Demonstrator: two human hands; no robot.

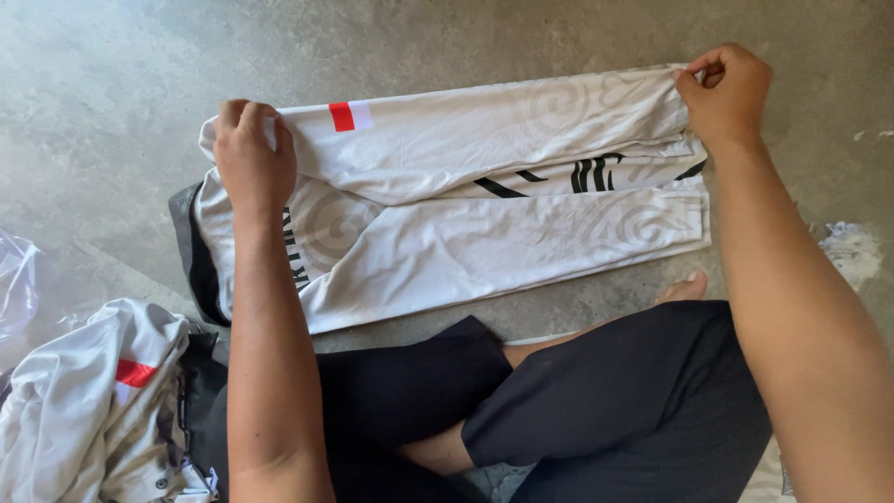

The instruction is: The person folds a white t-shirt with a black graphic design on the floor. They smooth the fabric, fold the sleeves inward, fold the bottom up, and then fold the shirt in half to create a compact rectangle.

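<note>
A white shirt (484,186) with faint swirl patterns, black lettering and a small red-and-white patch lies folded into a long strip on the concrete floor (112,84). My left hand (253,158) grips its far left edge, fingers curled over the fabric. My right hand (724,93) pinches the far right corner of the top fold. A dark collar or lining shows at the shirt's left end.
A crumpled heap of white garments (84,410) with a red patch lies at the lower left, beside a bit of clear plastic (14,279). My crossed legs in black shorts (559,401) sit just below the shirt, a bare foot (684,289) touching the floor.
</note>
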